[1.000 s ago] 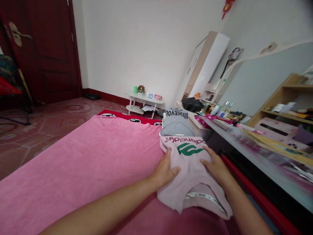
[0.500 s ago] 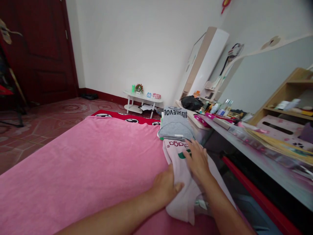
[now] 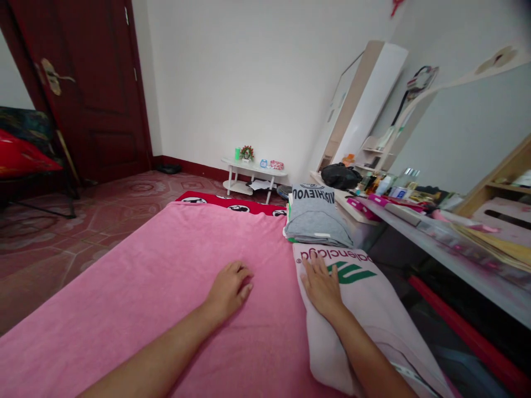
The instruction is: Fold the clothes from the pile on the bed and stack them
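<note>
right hand (image 3: 322, 286) on pale shirt (image 3: 367, 304)

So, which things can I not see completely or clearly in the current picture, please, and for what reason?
All in the head view:
Pale pink shirt: partly covered by the right hand and forearm, and cut off by the bottom edge.
Left hand: its palm is hidden behind its back.
Red ornament: cut off by the top edge.
Small bottles: labels too small to read.
</note>
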A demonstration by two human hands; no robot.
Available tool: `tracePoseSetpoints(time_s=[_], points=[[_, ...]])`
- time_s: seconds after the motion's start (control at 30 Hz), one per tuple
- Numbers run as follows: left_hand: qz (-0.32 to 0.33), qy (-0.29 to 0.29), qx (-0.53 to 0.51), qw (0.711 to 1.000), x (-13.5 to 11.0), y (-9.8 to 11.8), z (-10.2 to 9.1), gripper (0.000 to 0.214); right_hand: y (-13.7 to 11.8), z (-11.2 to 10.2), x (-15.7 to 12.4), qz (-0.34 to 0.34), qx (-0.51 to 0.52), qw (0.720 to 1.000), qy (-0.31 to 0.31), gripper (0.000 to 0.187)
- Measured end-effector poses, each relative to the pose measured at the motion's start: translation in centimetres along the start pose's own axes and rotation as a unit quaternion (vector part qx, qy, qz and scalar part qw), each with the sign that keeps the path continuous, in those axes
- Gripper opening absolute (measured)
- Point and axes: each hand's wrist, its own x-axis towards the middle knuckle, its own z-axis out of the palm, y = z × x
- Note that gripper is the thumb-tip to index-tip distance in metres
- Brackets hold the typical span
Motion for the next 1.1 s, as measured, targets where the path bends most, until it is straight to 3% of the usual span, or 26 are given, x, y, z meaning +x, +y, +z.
tracePoseSetpoints(time_s=[0.07, 0.13, 0.2, 0.3, 0.5, 1.1], points=[[0.004, 0.001, -0.002, 1.0, 0.0, 0.0, 0.4, 0.023, -3.2, -0.7, -1.8, -0.054, 0.07, 0.992, -0.091, 0.057], [0.006, 0.01, -0.01, 1.0, 0.1, 0.3, 0.7, 0.024, -6.8, -1.2, -4.1, -0.144, 0.154, 0.964, -0.164, 0.067], [0.007, 0.018, -0.034, 0.999, 0.2, 0.3, 0.9, 0.028, -10.1, -1.1, -6.4, -0.191, 0.213, 0.942, -0.174, 0.079], [0.013, 0.02, -0.089, 0.996, 0.3, -0.4, 1.0, 0.035, -13.1, -0.2, -8.4, -0.178, 0.252, 0.943, -0.128, 0.079], [0.015, 0.027, -0.13, 0.991, 0.2, -1.5, 1.3, 0.039, -13.1, 1.0, -8.6, -0.173, 0.26, 0.944, -0.108, 0.073], [0.024, 0.023, -0.131, 0.991, 0.3, -1.7, 1.7, 0.045, -12.7, 0.3, -8.4, -0.177, 0.271, 0.936, -0.137, 0.076]])
